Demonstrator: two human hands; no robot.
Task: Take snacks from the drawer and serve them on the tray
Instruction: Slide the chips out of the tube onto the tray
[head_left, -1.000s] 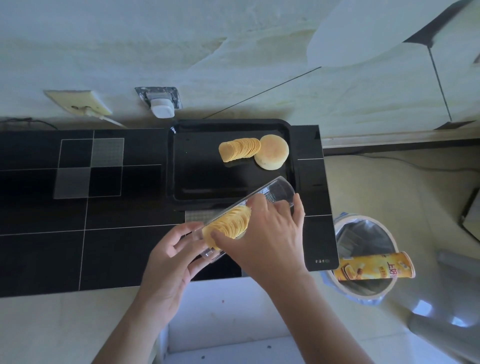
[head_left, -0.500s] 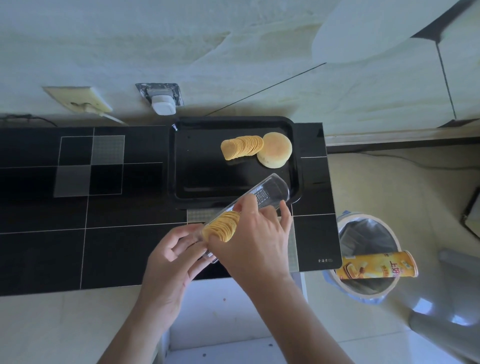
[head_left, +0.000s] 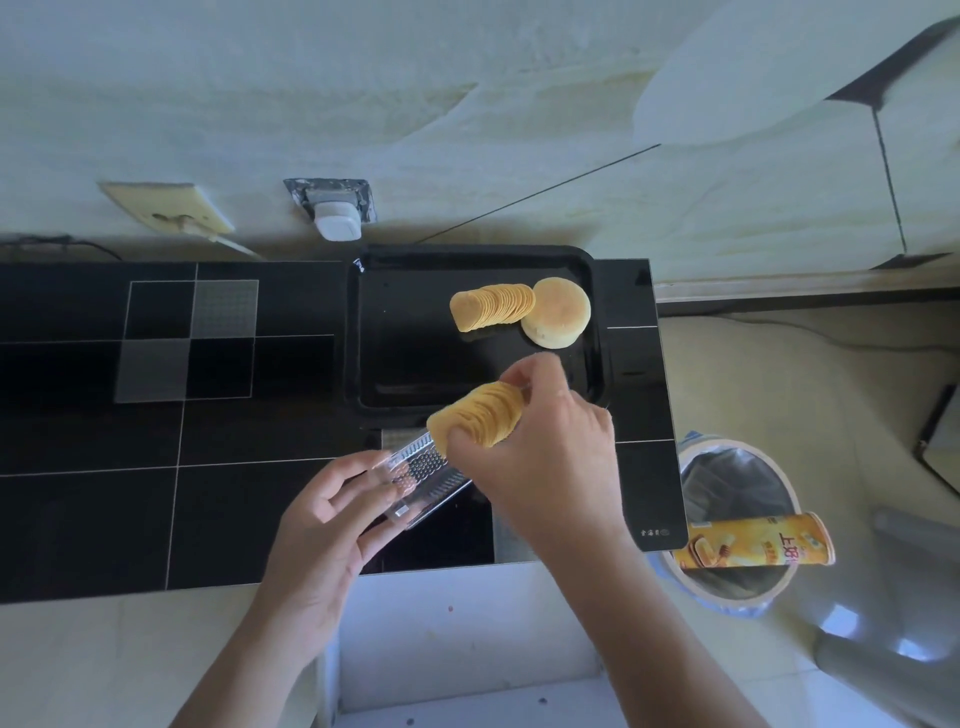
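A black tray (head_left: 374, 332) lies at the back of the dark counter. On it rest a fanned row of chips (head_left: 491, 306) and a round pale bun (head_left: 557, 318), touching each other. My right hand (head_left: 540, 447) grips a stack of chips (head_left: 480, 418) just above the tray's near edge. My left hand (head_left: 332, 525) holds a clear plastic chip sleeve (head_left: 423, 475), now without chips in it, over the counter. Below my arms the white drawer (head_left: 457, 639) stands pulled out.
A bin (head_left: 737, 519) stands on the floor at the right with a yellow chip can (head_left: 758, 545) lying across its rim. A wall socket with a white plug (head_left: 335, 218) sits behind the tray. The black tiled counter (head_left: 104, 493) stretches to the left.
My right hand has pulled the chip stack out of the clear sleeve and lifted it toward the tray. The left hand keeps the sleeve, drawn back a little.
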